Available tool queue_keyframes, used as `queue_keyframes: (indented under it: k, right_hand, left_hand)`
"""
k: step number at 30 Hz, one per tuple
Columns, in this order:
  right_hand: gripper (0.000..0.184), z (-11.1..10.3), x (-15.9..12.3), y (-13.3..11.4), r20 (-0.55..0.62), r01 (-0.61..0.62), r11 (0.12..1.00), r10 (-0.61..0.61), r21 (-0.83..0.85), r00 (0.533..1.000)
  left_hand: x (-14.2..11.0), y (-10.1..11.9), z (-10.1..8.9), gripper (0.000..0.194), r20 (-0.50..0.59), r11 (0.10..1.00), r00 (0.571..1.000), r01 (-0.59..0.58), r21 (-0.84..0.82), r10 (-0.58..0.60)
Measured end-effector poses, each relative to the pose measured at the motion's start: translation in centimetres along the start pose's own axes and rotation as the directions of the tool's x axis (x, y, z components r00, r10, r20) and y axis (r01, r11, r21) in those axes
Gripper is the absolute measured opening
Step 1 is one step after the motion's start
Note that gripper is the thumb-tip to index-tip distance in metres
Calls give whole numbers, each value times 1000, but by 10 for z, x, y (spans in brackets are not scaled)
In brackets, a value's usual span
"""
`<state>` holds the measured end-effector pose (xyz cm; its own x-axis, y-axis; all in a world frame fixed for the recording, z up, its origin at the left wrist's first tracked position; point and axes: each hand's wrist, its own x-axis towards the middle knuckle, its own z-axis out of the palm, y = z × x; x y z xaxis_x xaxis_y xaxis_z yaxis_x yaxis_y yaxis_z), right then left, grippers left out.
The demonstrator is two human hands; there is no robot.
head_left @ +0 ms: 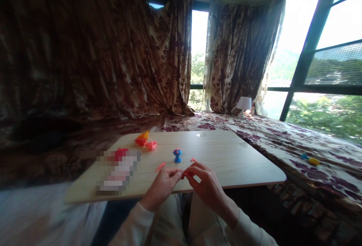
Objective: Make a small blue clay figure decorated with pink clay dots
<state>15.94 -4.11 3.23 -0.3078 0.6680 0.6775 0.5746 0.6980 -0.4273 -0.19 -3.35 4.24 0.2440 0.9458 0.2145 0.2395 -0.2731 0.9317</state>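
Note:
Above the table's near edge, my left hand [165, 183] and my right hand [206, 182] meet at the fingertips, both closed in a pinch. A small piece of red modelling clay [184, 175] shows between them, mostly covered by the fingers. Just beyond stands a little blue clay figure [177, 156], upright, with red-pink bits on its top. A thin pink clay strip [161, 166] lies past my left hand. Small pink clay bits [193, 159] rest beyond my right fingers.
On the light wooden table [240, 163], crumpled red and yellow wraps [142, 138], a pink wrap [151, 145] and a red lump [121, 153] lie at left. A blurred-out flat object [118, 174] is nearer. On the bedding are a white lamp [244, 103] and a blue-yellow item [313, 161].

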Motion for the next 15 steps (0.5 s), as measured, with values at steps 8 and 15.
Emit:
queue_keyframes:
  k: [8, 15]
  right_hand:
    - [18, -1, -1, -1, 24, 38, 998, -39, 40, 999]
    - [20, -3, 1, -5, -18, 74, 993, -73, 94, 997]
  left_hand:
    - [-1, -1, 0, 27, -7, 998, 999, 38, -56, -38]
    - [-5, 4, 0, 25, 8, 982, 995, 99, -160, -99]
